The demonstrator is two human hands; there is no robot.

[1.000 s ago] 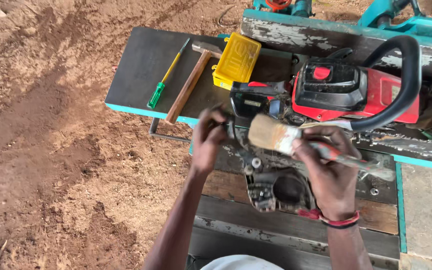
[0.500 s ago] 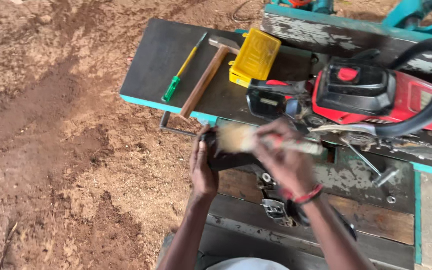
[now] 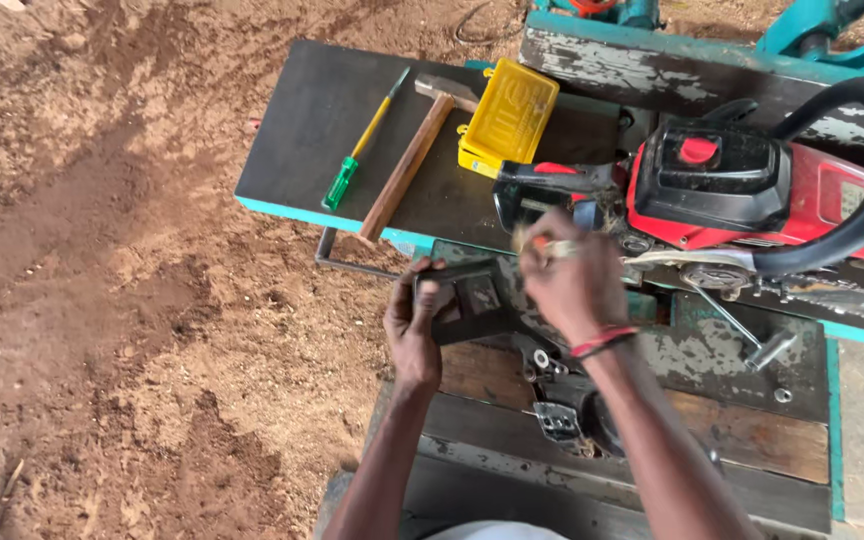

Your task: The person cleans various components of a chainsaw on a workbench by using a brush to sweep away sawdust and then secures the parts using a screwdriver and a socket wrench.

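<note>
Bare reddish dirt (image 3: 122, 300) fills the whole left half of the view and runs up to the surface's (image 3: 312, 110) left edge, so the open room lies on that side. The surface is a dark board with a teal-painted edge, set against worn, peeling grey planks (image 3: 742, 350) on the right and older brown boards nearer the person. A thin metal rod (image 3: 347, 262) juts out below the board's near edge, over the dirt.

The far right of the surface is crowded. A red and black chainsaw (image 3: 752, 185) lies there, its black loop handle curving out to the right edge of the view. Left of it, well clear of the board's edge, lie a yellow box (image 3: 509, 118), a wooden-handled hammer (image 3: 409, 160) and a green-handled screwdriver (image 3: 360, 150), the last two side by side and slanting.

The left hand (image 3: 414, 320) is closed around a dark flat cover (image 3: 472, 300), holding it tilted just off the near edge of the board. The right hand (image 3: 574, 285) is curled tight around a brush (image 3: 542, 245), which is blurred; its bristles sit just above the cover, beside the chainsaw's front. A socket wrench (image 3: 747, 330) rests on the grey planks to the right of that wrist, and small metal parts (image 3: 557, 420) lie on the boards beneath the forearm.
</note>
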